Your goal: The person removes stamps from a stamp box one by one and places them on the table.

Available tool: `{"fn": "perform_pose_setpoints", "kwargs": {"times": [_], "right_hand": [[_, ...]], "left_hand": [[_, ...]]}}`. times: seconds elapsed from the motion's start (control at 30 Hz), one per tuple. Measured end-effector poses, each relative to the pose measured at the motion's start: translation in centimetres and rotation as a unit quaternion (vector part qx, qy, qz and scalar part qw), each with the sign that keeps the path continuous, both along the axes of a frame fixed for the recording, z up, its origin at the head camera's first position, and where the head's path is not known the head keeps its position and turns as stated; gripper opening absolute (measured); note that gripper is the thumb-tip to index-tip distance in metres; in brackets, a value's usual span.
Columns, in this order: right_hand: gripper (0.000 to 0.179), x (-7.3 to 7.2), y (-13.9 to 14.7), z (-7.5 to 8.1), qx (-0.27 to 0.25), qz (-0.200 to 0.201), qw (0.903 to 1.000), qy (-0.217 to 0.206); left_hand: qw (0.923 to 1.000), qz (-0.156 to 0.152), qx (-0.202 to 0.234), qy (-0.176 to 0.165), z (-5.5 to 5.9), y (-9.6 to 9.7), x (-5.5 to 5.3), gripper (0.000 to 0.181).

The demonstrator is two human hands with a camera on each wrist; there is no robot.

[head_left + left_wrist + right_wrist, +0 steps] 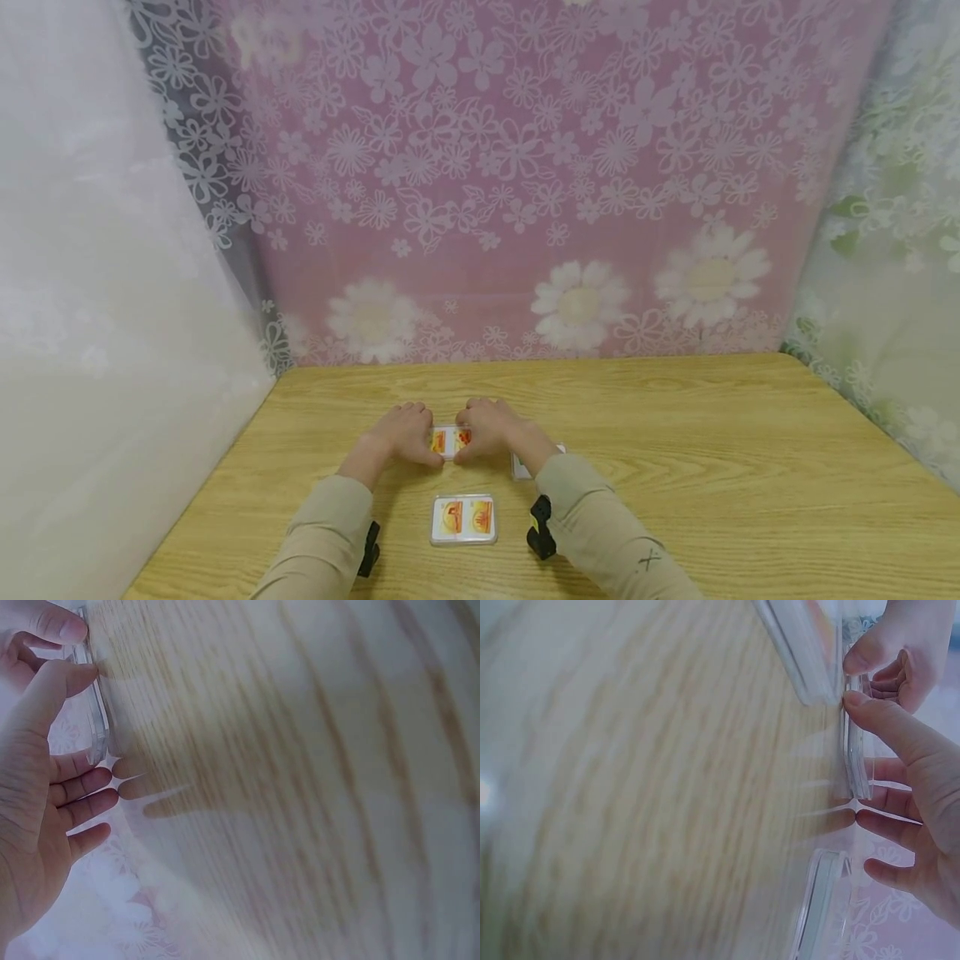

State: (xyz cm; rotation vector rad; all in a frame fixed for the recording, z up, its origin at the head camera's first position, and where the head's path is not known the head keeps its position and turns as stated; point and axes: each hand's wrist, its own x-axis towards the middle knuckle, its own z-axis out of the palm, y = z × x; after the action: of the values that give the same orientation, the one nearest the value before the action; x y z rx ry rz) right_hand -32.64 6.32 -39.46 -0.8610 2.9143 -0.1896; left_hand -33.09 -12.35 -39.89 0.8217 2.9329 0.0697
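Between both hands, toward the far side of the table, lies a flat clear plastic case (450, 442) with orange-and-yellow pictures on white inside. My left hand (407, 433) grips its left end, thumb on the near edge and fingers at the far edge. The right hand (491, 429) grips the other end the same way. In the left wrist view the case (97, 727) stands edge-on, the left thumb (75, 679) pressing its near side. The right wrist view shows the right thumb (866, 705) on the case's near edge (849, 750). Both ends are partly hidden by the hands.
A similar clear case (463, 518) with two orange pictures lies nearer on the wooden table (675, 467). Another case (522, 468) sits partly hidden under the right wrist. A pink floral curtain (480, 167) hangs behind the table's far edge.
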Motion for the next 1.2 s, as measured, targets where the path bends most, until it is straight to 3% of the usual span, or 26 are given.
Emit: {"fn": "perform_pose_setpoints", "kwargs": {"times": [0.47, 1.2], "right_hand": [[0.062, -0.26, -0.03, -0.27, 0.008, 0.003, 0.9999, 0.008], [0.065, -0.12, -0.44, -0.11, 0.031, 0.005, 0.9993, 0.019]], "left_hand": [[0.9998, 0.005, -0.010, -0.017, 0.07, 0.10, -0.17, 0.055], [0.9998, 0.005, -0.015, -0.011, 0.02, -0.03, -0.14, 0.055]]}}
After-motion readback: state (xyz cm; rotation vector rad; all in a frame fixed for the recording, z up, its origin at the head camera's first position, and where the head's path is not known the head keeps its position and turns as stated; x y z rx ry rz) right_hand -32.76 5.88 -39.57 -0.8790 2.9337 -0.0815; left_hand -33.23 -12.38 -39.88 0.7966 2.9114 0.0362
